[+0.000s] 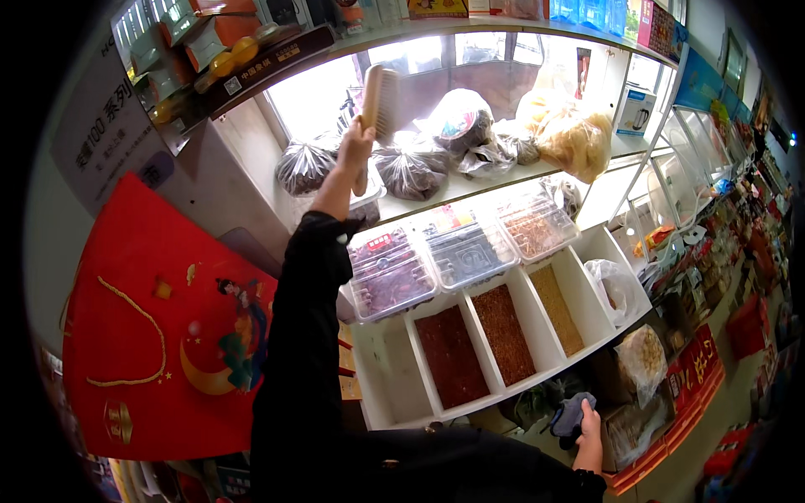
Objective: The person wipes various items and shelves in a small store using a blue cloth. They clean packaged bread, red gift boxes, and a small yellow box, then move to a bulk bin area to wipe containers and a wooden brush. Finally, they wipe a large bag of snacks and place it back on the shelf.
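Observation:
My left hand (355,149) is raised with the arm stretched forward, its fingers wrapped round a wooden-backed brush (379,102). The brush stands upright with its bristles facing right, slightly blurred, above the knotted plastic bags on the shelf. Low at the right, my right hand (590,431) grips a crumpled grey cloth (571,416) beside the front edge of the white compartment bin (447,411). Lidded clear plastic boxes (392,281) lie along the bin's back, and several compartments hold red-brown or yellowish loose goods.
Filled bags (408,172) line the window shelf (436,198). A large red gift bag (168,335) stands close on the left. An upper shelf (470,25) crosses overhead. At the right are a bag of pale goods (642,360) and red cartons (698,377).

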The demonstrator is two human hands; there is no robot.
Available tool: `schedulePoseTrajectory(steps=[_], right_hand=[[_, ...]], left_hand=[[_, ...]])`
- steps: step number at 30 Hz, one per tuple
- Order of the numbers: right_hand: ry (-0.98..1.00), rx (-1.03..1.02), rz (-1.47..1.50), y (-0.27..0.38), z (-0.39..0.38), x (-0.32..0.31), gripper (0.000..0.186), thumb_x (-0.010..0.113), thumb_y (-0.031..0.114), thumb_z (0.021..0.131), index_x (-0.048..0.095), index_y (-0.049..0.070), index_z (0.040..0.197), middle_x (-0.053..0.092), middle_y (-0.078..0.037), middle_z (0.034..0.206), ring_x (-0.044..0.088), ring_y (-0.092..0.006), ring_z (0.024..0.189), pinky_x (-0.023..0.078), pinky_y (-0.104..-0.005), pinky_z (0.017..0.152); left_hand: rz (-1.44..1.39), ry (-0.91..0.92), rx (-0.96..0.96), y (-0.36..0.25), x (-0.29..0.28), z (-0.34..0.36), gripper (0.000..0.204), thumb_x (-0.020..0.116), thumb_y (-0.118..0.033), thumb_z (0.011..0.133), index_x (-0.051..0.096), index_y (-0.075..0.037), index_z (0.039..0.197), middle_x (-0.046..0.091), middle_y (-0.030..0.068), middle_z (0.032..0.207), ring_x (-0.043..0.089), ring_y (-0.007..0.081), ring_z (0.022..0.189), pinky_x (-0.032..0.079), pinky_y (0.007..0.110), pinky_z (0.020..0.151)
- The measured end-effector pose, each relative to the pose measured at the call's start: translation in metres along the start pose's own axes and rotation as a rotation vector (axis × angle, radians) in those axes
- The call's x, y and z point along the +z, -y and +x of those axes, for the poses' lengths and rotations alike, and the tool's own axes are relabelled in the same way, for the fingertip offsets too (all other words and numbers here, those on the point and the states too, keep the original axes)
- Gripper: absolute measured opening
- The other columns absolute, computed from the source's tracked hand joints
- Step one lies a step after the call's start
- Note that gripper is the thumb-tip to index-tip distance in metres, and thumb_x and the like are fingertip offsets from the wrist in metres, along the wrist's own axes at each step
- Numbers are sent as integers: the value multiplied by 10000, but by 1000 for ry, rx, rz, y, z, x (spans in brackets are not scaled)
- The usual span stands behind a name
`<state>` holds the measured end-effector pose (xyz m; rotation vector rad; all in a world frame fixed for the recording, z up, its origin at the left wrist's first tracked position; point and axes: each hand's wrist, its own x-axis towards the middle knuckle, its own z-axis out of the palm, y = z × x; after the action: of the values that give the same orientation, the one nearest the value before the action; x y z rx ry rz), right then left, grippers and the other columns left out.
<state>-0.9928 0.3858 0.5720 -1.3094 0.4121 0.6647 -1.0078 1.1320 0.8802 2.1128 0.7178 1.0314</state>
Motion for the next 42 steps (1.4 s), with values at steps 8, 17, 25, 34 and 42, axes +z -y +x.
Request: schedulePoseTrajectory(steps=[8,17,25,34,42], right_hand=[[-40,55,18,-4,-4,-5,335,553,295,904,554,10,1080,636,-117,979,628,-272,851,506,-421,759],[-13,6,-36,10,8,17,300,553,275,903,563,6,1037,639,-121,942,633,-264,816,516,-415,723],[23,40,-64,-3,16,18,318,554,267,907,562,10,1094,635,-114,982,627,-260,836,507,-418,738],[1,71,-28,-13,18,6,334,577,289,891,548,15,1080,635,-112,949,630,-274,823,509,-436,729],[-28,75,-6,-13,8,-13,312,569,287,893,561,23,1059,639,-107,952,632,-264,827,510,-412,735]], left_hand=[[-324,225,-466,53,-37,-12,116,571,-79,819,554,-24,920,486,18,652,472,106,516,429,266,455],[965,-130,253,-1,-39,-32,498,518,-90,829,418,-91,1317,471,145,1183,557,348,1036,490,418,854],[1299,-202,-93,29,-93,-27,451,410,-158,921,385,-163,1372,479,104,1223,536,354,1081,505,414,848],[1237,-43,-208,16,-85,-26,412,458,-149,900,422,-37,1294,450,184,1264,469,374,1169,470,419,915],[1362,-323,15,18,-89,-12,306,490,-118,872,481,31,1139,506,178,1093,538,352,1022,544,368,772]])
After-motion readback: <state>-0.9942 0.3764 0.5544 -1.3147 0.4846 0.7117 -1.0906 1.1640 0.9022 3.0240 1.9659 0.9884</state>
